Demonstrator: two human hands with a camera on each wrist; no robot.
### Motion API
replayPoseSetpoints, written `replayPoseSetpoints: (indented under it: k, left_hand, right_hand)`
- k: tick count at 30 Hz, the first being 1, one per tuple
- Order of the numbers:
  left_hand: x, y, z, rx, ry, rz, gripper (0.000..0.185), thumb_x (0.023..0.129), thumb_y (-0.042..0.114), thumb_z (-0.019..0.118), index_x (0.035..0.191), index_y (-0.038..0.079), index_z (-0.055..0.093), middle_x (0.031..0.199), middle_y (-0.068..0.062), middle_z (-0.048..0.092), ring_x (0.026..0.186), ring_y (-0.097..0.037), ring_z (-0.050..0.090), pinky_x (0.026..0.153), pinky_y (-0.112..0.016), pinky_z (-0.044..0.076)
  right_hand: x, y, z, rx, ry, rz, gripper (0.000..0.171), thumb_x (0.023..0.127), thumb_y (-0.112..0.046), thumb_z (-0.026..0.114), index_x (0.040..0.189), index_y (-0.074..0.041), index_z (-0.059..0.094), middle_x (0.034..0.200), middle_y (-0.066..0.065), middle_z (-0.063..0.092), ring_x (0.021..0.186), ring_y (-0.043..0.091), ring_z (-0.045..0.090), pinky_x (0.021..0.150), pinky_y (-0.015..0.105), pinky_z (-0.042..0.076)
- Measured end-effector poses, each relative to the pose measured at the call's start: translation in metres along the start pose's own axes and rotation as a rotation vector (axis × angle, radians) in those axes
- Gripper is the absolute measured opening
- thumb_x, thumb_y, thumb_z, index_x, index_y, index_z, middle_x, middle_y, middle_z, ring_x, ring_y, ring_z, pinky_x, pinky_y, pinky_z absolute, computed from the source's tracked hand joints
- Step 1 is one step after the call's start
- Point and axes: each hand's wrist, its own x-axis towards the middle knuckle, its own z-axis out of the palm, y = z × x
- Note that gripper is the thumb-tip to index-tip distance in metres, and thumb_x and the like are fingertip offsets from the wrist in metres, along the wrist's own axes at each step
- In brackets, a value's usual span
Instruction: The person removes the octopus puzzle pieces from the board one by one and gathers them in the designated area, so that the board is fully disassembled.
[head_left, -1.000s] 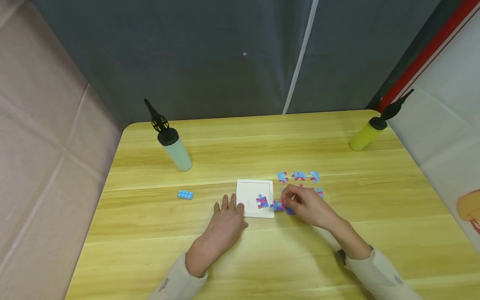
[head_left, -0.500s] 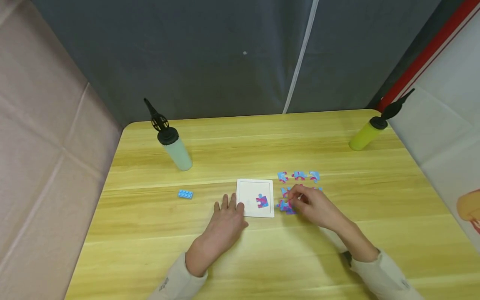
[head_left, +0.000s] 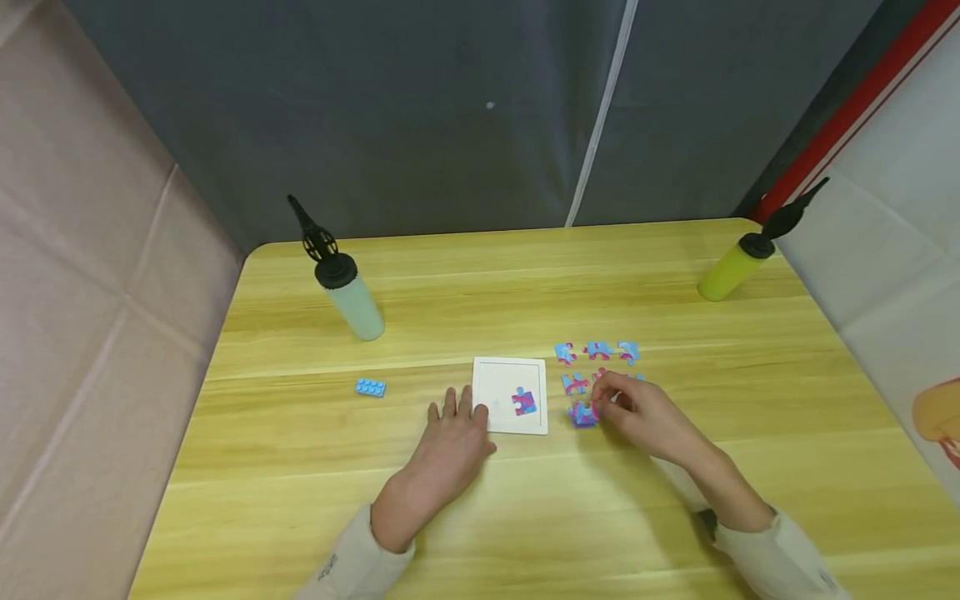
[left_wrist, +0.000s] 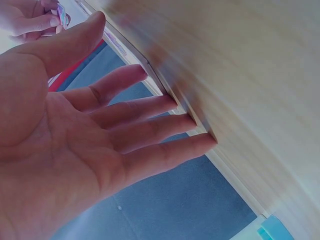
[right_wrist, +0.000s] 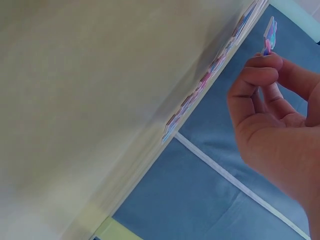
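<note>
Fingertips of my right hand [head_left: 641, 417] pinch a puzzle piece [head_left: 583, 413], lifted just off the table [head_left: 600, 517] at three o'clock of the white puzzle tray [head_left: 501, 386]. My left hand [head_left: 450, 442] lies flat, fingers straight, touching the tray's eight o'clock corner.

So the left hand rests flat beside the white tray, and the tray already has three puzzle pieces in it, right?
Not quite. The head view shows just one puzzle piece in the white tray. The left hand does rest flat beside the tray.
</note>
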Motion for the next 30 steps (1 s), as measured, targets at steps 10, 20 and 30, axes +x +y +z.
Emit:
replayPoseSetpoints:
  k: [10,20,30]
  left_hand:
    - [0.000,-0.001,0.001,0.011,0.011,0.015,0.040,0.094,0.029,0.076,0.111,-0.004,0.062,0.145,-0.038,0.053,0.135,-0.057,0.051,0.102,-0.068,0.049]
    - [0.001,0.000,0.000,0.040,0.005,0.014,0.043,0.094,0.032,0.076,0.114,-0.004,0.064,0.144,-0.036,0.055,0.134,-0.056,0.053,0.102,-0.066,0.050]
    - [0.001,0.001,0.000,0.046,0.006,0.009,0.042,0.093,0.032,0.076,0.112,-0.005,0.064,0.143,-0.036,0.056,0.134,-0.055,0.054,0.101,-0.066,0.050]
  right_hand:
    - [-0.005,0.007,-0.006,0.001,0.002,0.041,0.010,0.101,-0.007,0.060,0.100,-0.015,0.065,0.086,-0.001,0.066,0.069,0.010,0.052,0.059,0.024,0.045]
    - [-0.011,0.013,-0.014,-0.009,0.005,0.075,0.008,0.100,-0.008,0.061,0.101,-0.014,0.067,0.092,0.001,0.070,0.079,0.012,0.059,0.065,0.024,0.049]
    - [-0.011,0.019,-0.018,-0.025,-0.026,0.095,0.007,0.101,-0.009,0.060,0.101,-0.011,0.066,0.089,0.001,0.068,0.078,0.011,0.057,0.064,0.024,0.047]
